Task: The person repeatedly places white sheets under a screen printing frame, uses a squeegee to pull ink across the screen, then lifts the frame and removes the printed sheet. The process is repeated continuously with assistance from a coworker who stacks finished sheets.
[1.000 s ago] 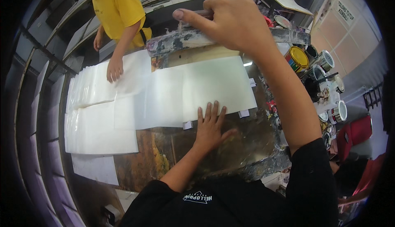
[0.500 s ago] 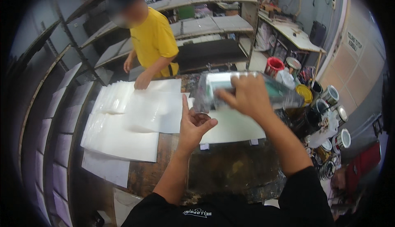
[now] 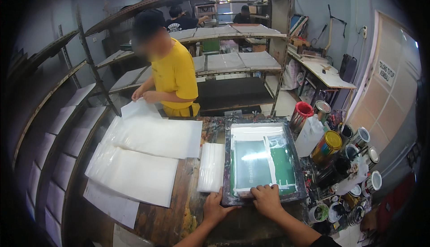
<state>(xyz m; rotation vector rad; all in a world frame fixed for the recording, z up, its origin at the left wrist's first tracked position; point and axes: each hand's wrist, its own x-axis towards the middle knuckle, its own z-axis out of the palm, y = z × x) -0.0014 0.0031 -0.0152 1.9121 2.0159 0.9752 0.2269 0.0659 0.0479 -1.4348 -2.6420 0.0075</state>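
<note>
A dark-framed printing screen with green-stained mesh lies flat on the worn wooden table. My left hand grips its near left corner, thumb on the rim. My right hand presses down on the near edge of the frame, fingers curled over it. A narrow stack of white sheets lies just left of the screen, close to my left hand.
Across the table a person in a yellow shirt handles a white sheet. Large white sheets cover the table's left half. Paint cans and a white jug crowd the right side. Drying racks stand behind.
The screen, held up in my right hand before, now lies flat on the table. My left hand has left the white sheet and taken the frame's corner.
</note>
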